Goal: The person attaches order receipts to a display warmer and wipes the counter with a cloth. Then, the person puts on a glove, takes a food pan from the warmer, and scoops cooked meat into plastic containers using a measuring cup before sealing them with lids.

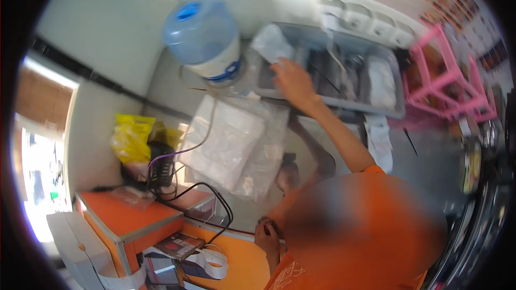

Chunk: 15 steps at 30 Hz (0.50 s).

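while the right hand (293,81) reaches out to the gray tray (262,87), its fingers are a bit bent and come right up to the low edge of the white packet (273,44). it is too blurry to tell if they pinch it. that packet lies at the left end of the tray, the end by the big blue water jug (201,35). dark things sit in the middle of the tray, with a white cord (334,53) across them, and one more white pack (381,83) is at the right end. the tray is along the wall edge of the shiny counter (269,204). the left hand (267,234) is down by the near edge of the counter with its fingers curled in. i cannot tell if it has hold of a thing. a flat white stack (226,145) in clear plastic lies on the counter between the jug and the near edge. a yellow bag (131,138) is near the left edge, and a pink stool (451,79) is just past the right end of the tray.
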{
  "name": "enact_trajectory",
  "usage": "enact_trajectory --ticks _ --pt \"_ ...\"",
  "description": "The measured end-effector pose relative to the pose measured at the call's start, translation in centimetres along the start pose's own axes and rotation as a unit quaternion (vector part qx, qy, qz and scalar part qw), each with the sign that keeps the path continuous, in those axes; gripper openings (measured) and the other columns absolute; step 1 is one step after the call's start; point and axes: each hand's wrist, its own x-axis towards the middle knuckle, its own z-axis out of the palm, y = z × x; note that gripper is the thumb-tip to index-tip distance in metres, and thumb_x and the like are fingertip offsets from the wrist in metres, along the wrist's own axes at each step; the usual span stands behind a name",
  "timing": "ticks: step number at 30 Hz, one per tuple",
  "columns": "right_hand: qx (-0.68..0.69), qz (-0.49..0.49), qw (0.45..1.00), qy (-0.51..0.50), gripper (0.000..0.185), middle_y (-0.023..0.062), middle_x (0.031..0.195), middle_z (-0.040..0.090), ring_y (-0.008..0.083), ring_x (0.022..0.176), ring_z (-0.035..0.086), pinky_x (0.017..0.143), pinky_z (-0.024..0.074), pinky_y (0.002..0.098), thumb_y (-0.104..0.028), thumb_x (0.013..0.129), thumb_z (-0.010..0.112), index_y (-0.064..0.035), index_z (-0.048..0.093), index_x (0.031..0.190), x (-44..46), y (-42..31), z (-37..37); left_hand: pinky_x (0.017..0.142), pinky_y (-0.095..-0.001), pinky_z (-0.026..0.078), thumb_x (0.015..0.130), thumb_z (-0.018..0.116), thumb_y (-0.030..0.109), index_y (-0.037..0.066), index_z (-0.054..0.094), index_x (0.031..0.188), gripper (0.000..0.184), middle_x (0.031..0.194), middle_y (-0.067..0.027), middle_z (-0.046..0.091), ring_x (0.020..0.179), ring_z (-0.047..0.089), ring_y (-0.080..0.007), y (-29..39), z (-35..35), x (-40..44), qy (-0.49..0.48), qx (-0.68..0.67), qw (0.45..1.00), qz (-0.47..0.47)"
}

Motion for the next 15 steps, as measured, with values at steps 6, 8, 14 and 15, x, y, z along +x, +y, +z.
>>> enact_trajectory --ticks 6,8,14,15 --pt "0.198 -0.062 0.975 0.085 0.020 0.0092 0.104 0.058 0.0283 0.093 0.060 0.076 0.0504 0.0399 -0.009 0.078 0.063 -0.0066 0.059 0.097 -14.4 -5.0 -7.8 0.071 -0.0351 0.051 0.084 0.052 0.001 0.001 0.063 0.088 0.012 0.086 -0.0128 0.066 0.079 0.064 -0.0269 -1.9 1.0 -0.7 0.000 -0.081 0.997 0.000" --pt "0.218 -0.005 0.973 0.072 0.018 0.0080 0.103 0.059 0.0269 0.090 0.060 0.075 0.0506 0.0378 -0.006 0.078 0.063 -0.0071 0.059 0.095 -19.1 -4.3 -10.5 0.068 -0.0314 0.050 0.087 0.050 0.003 -0.002 0.062 0.092 0.014 0.088 -0.0129 0.066 0.079 0.064 -0.0222 -2.8 1.2 -0.8 -0.014 -0.083 0.996 0.020" --pt "0.144 0.198 0.960 0.137 0.014 0.0082 0.096 0.060 0.0265 0.083 0.062 0.072 0.0503 0.0352 -0.001 0.079 0.060 -0.0066 0.059 0.092 -31.6 3.4 -17.3 0.069 -0.0291 0.051 0.089 0.049 0.004 -0.004 0.062 0.096 0.016 0.087 -0.0123 0.065 0.076 0.062 -0.0193 -1.1 0.5 -0.8 -0.050 -0.103 0.993 0.011" --pt "0.152 0.234 0.948 0.153 0.014 0.0086 0.095 0.060 0.0266 0.083 0.062 0.072 0.0502 0.0348 -0.001 0.079 0.060 -0.0061 0.059 0.092 -33.4 4.6 -18.8 0.068 -0.0291 0.051 0.089 0.049 0.003 -0.004 0.061 0.097 0.016 0.087 -0.0125 0.064 0.076 0.062 -0.0193 -1.0 0.4 -0.9 -0.047 -0.097 0.994 0.023"
